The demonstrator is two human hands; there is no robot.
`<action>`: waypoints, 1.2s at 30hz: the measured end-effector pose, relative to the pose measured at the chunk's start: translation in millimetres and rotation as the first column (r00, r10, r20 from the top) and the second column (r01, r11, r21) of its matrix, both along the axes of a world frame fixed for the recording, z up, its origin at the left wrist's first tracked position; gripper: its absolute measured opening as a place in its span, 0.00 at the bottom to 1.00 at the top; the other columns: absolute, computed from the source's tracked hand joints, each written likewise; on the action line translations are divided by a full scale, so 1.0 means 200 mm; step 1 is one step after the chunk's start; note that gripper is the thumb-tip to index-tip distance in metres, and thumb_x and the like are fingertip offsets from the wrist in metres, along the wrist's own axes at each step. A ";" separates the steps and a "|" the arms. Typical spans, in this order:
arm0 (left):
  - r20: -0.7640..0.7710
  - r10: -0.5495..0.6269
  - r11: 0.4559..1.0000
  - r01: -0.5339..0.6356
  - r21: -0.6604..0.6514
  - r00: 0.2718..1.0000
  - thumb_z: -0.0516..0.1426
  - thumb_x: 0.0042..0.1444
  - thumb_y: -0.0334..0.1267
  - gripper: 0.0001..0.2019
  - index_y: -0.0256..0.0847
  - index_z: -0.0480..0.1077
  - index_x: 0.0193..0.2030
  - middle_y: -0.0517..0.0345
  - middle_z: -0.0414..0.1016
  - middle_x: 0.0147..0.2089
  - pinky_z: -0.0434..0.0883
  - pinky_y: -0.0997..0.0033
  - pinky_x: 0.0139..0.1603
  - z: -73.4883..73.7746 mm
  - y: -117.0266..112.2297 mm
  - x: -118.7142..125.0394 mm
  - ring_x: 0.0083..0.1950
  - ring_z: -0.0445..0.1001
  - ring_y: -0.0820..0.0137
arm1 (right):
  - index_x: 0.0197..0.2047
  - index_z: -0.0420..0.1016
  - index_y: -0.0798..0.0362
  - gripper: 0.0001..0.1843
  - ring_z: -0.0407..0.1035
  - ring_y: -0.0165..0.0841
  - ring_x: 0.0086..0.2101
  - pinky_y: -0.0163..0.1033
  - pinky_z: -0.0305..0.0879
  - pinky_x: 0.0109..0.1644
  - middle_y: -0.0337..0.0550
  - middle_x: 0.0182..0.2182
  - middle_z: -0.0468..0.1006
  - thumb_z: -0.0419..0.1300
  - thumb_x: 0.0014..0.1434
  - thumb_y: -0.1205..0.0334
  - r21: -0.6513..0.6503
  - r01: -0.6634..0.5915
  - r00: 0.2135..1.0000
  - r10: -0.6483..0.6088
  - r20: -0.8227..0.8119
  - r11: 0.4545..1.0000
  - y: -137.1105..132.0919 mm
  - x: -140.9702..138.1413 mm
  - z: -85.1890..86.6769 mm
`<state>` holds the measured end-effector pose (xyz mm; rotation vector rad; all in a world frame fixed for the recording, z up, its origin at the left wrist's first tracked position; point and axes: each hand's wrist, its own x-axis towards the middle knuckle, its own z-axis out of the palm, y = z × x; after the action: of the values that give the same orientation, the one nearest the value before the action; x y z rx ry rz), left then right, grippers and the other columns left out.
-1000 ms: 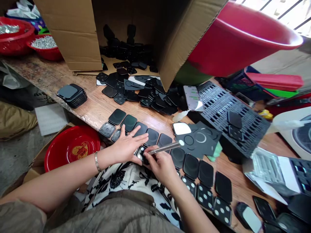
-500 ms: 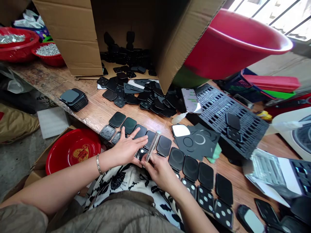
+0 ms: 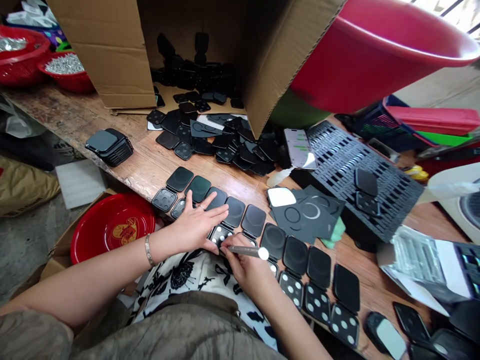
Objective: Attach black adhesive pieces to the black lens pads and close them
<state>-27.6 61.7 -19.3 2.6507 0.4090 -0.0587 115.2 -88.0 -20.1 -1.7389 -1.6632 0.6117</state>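
A row of black hinged cases runs along the front edge of the table, lids laid back. My left hand (image 3: 197, 222) lies spread over the cases on the left, its thumb by the lower half of one dotted case (image 3: 221, 234). Between the fingers of my right hand (image 3: 245, 265) is a stick of stacked silver discs (image 3: 245, 251), its round end pointing right. The fingertips of that hand are at the dotted case's near edge. Farther right, cases with several bright round discs (image 3: 318, 303) set in them lie open.
Behind the row lies a heap of loose black parts (image 3: 225, 145) before a cardboard box (image 3: 101, 55). A phone (image 3: 300, 148), grey sheets (image 3: 300, 215) and a black slotted crate (image 3: 360, 175) are on the right. Left are stacked black pieces (image 3: 110, 146) and a red basin (image 3: 112, 225).
The silver stick has swung from pointing up and away to lying nearly flat toward the right. More bright discs show in the case between my hands. My left hand stays spread.
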 end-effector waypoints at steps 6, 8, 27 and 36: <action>-0.016 -0.005 0.999 0.004 -0.032 1.000 0.66 0.50 0.56 0.44 0.46 0.55 0.70 0.47 0.52 0.74 0.21 0.18 0.59 0.00 0.00 0.00 0.77 0.35 0.46 | 0.34 0.70 0.51 0.09 0.73 0.34 0.32 0.36 0.68 0.37 0.43 0.31 0.77 0.53 0.66 0.68 -0.082 -0.130 0.988 0.122 -0.096 0.988 -0.03 0.01 0.04; -0.020 -0.001 0.999 0.000 -0.041 1.000 0.67 0.50 0.55 0.44 0.47 0.55 0.70 0.48 0.52 0.74 0.19 0.19 0.59 0.00 0.00 0.00 0.76 0.35 0.46 | 0.35 0.70 0.51 0.08 0.72 0.33 0.31 0.36 0.67 0.36 0.43 0.31 0.77 0.53 0.66 0.68 -0.082 -0.134 0.985 0.124 -0.116 0.988 -0.08 -0.01 0.04; 0.027 -0.007 0.999 0.006 0.032 1.000 0.65 0.49 0.59 0.44 0.46 0.56 0.70 0.46 0.55 0.73 0.22 0.19 0.61 -0.03 0.00 0.00 0.76 0.37 0.46 | 0.37 0.71 0.52 0.07 0.73 0.35 0.35 0.38 0.68 0.40 0.44 0.33 0.77 0.53 0.66 0.68 -0.049 -0.034 0.999 0.032 -0.024 0.998 -0.02 -0.01 0.01; 0.049 -0.015 0.999 0.013 0.034 0.999 0.65 0.49 0.59 0.44 0.46 0.57 0.70 0.44 0.55 0.73 0.20 0.22 0.61 -0.05 0.00 -0.01 0.76 0.37 0.46 | 0.38 0.73 0.50 0.07 0.72 0.33 0.36 0.36 0.68 0.41 0.42 0.34 0.77 0.56 0.67 0.60 -0.139 0.008 0.951 -0.050 -0.304 0.990 -0.08 0.11 0.09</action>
<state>-28.7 61.9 -28.8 2.6822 0.3784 0.0084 137.6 -103.8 -2.4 -1.6593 -1.4045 0.9494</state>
